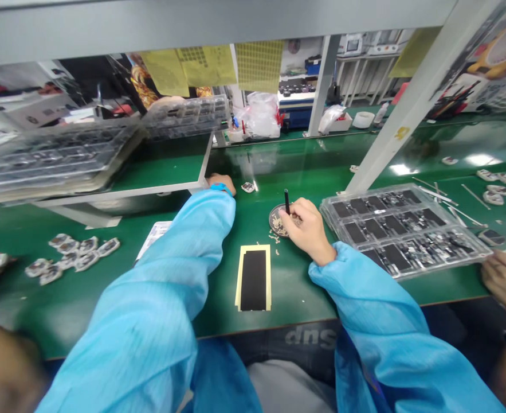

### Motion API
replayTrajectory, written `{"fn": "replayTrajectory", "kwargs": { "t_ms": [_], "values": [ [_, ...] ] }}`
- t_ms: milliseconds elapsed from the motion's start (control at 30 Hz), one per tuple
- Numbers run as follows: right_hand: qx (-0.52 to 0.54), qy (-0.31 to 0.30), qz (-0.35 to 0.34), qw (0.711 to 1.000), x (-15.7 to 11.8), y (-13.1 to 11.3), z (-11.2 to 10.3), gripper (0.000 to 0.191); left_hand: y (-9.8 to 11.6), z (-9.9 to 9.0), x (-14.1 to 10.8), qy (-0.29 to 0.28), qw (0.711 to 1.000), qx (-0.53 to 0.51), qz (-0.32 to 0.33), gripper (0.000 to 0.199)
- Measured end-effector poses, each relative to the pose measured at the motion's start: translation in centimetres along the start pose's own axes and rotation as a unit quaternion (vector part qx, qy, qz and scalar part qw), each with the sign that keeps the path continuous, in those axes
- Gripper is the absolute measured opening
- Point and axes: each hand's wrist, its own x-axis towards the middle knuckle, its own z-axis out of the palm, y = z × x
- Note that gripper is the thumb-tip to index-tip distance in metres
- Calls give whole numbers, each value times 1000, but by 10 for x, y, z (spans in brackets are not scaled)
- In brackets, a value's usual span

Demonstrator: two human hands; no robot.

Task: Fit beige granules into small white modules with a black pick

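Observation:
My right hand (308, 228) grips a slim black tool (286, 201), held upright over a small round dish (276, 221) of tiny beige pieces. Some of those pieces lie scattered on the green table beside the dish. My left hand (222, 183) reaches forward past the corner of the raised shelf; its fingers are hidden. A small white-cased part (248, 187) lies to its right. In front of me is a black rectangular sheet (254, 280) on yellow backing.
Clear trays (390, 226) of dark parts sit at the right, with another person's hand (504, 281) beside them. Several white-cased parts (69, 261) lie left. Stacked trays (55, 158) rest on the raised shelf (167, 186). A slanted post (390, 137) rises at right.

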Motion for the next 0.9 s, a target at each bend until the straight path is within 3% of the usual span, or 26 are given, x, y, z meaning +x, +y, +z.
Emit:
{"fn": "replayTrajectory", "kwargs": {
  "t_ms": [100,233,300,367,467,667,900],
  "values": [
    [101,-66,98,988,-6,-1,7,33,1,-2,-23,0,998,57,34,27],
    [301,-170,245,906,-17,-9,27,37,-12,5,-70,-6,993,62,103,32],
    [356,-196,267,873,-22,-14,38,41,-24,11,-86,6,993,54,105,43],
    [380,-205,265,862,-28,-16,45,40,-35,19,-93,22,994,44,99,51],
    [389,-207,253,861,-33,-14,51,35,-40,32,-91,42,994,32,92,55],
    [372,-222,229,872,-35,-10,53,31,-23,53,-70,62,995,27,71,61],
    [399,-225,232,858,-36,-21,53,35,-23,52,-45,53,997,37,37,51]
  ]
}}
